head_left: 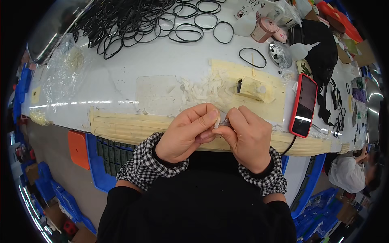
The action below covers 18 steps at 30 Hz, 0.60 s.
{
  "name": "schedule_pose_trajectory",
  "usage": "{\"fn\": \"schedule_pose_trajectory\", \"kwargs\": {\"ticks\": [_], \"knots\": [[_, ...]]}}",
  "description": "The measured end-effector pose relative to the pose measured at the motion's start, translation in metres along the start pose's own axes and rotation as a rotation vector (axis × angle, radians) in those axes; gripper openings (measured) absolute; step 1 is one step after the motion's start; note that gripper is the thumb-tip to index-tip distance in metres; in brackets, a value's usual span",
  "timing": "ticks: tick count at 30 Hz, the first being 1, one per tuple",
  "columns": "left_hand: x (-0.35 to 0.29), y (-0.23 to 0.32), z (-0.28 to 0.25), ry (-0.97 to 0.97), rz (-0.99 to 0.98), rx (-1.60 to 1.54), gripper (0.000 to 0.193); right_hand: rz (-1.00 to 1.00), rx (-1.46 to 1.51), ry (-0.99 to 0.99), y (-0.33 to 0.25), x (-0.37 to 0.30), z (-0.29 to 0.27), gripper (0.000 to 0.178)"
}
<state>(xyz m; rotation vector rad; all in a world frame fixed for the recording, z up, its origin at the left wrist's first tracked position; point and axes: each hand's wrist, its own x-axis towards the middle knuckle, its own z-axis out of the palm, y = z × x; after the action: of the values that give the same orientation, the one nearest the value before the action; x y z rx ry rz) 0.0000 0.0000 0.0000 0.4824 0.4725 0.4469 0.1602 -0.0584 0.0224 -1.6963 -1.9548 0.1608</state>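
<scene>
Over the table's near edge, my left hand [184, 133] and my right hand [249, 137] meet with fingers closed. A small whitish piece [217, 121] shows between the left thumb and fingers. The right thumb and bent forefinger pinch right beside it, on something small and greyish that is mostly hidden. Just beyond the fingertips lies a heap of torn pale scraps [202, 90], looking like bits of masking tape. A tape-covered block [256, 90] with a dark slot stands on a yellowish taped patch [272, 110] beyond my right hand.
Black rubber rings [125, 24] pile up at the far left, some loose. A red-cased phone [304, 106] lies on the right, near a round metal tin [279, 54] and pink tub [264, 29]. Yellowish padding [121, 122] covers the near edge. Below sits a blue crate [99, 170].
</scene>
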Motion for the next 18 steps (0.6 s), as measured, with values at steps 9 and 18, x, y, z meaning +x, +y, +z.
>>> {"fn": "schedule_pose_trajectory", "kwargs": {"ticks": [9,18], "knots": [[-0.0007,-0.0007,0.0002,-0.003,0.011,-0.009,0.018,0.006,0.010,0.005,-0.0006,-0.0002,0.0007,0.036],[-0.0011,-0.0009,-0.0006,-0.012,0.024,-0.011,0.018,0.002,0.015,0.003,-0.0005,-0.0003,0.0015,0.037]]}}
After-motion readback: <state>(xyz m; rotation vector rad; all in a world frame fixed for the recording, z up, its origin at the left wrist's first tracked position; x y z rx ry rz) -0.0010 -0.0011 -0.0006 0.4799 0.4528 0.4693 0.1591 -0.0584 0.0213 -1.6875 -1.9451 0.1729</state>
